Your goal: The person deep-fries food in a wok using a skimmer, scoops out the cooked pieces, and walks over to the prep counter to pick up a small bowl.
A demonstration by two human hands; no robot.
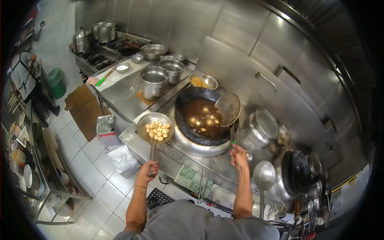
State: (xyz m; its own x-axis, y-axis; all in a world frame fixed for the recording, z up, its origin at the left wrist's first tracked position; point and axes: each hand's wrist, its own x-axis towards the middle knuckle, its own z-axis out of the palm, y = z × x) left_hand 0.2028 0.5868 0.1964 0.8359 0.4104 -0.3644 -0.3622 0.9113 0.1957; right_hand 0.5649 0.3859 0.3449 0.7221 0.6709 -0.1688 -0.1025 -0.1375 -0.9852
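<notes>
My left hand (149, 171) is closed around the handle of a perforated skimmer (141, 134). Several pale golden cubes (157, 131) lie in its bowl, which hangs over the counter edge left of the wok. With my right hand (239, 156) I grip the handle of a wire mesh strainer (229, 110); green shows on that handle. The strainer's head is over the right side of a black wok (185, 134). Dark brown oil (196, 110) fills the wok, and a few light pieces float in it.
Steel pots (154, 82) and a bowl of golden food (203, 81) stand behind and left of the wok. Stacked pots (264, 126) and another skimmer (264, 176) are at right. A person (26, 76) is at far left, near a green bin (56, 83).
</notes>
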